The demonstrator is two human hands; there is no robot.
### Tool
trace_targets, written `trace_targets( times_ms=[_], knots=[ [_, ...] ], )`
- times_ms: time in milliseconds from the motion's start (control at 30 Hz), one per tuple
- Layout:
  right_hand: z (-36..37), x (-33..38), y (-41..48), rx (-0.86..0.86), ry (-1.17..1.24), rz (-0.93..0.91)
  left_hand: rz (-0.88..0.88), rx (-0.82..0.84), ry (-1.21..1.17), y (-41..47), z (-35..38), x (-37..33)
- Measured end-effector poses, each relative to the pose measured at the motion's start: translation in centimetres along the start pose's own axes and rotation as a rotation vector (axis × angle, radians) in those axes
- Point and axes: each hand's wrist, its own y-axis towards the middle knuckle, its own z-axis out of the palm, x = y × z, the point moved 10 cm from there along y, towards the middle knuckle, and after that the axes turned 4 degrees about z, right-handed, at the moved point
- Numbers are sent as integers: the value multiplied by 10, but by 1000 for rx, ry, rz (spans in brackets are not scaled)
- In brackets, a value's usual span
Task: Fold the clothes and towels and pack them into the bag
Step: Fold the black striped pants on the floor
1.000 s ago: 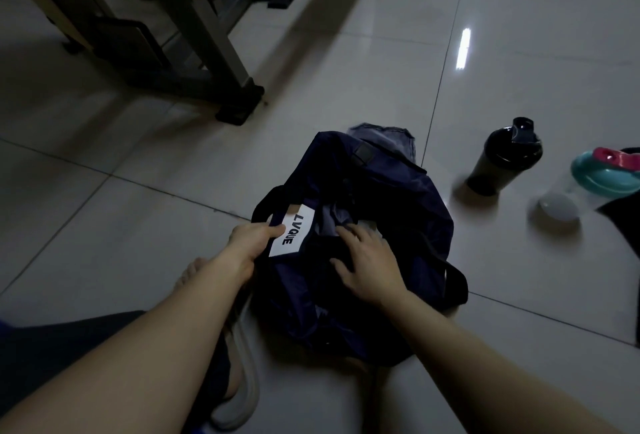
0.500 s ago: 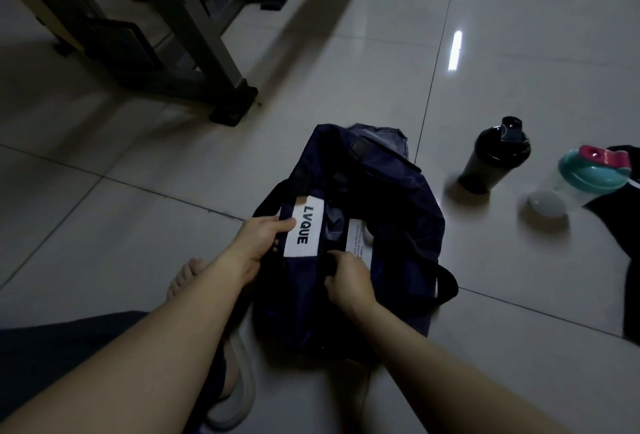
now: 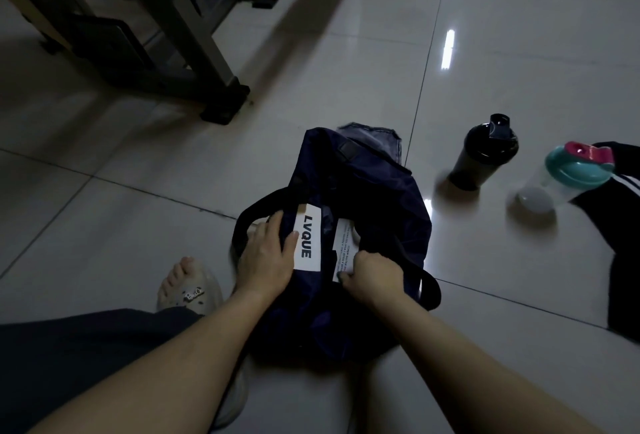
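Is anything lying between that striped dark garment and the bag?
Partly: a teal-lidded bottle beside the garment and a black shaker sit on the floor between it and the bag; closer in, nothing visible does.

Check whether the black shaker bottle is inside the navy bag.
No, the black shaker bottle stands on the tiled floor to the right of the navy bag, apart from it.
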Motion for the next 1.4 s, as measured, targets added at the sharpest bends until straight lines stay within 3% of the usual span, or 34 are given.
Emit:
trace_targets(
  times_ms=[67, 167, 300, 500, 633, 867, 1133, 1300, 1400],
  knots=[
    [17, 7, -1, 82, -101, -41, 195, 8, 63, -8, 5, -22],
    [27, 8, -3, 99, -263, -115, 343, 217, 281, -18, 39, -30],
    [25, 4, -7, 36, -376, -188, 277, 466, 560, -19, 69, 6],
    [-6, -27, -6, 12, -472, -213, 211, 505, 590, -9, 72, 12],
    [-28, -47, -9, 12, -504, -203, 169, 497, 522, -7, 79, 8],
    [-87, -136, 5, -128, -411, -6, 105, 582, 346, -10, 123, -35],
    [-67, -122, -7, -117, -113, -126, 58, 569, 146, -1, 103, -38],
    [-90, -144, -30, -351, -29, -26, 82, 620, 141, -2, 106, -47],
    [-87, -156, -38, -371, -3, 56, 42, 584, -55, 1, 110, -59]
  ],
)
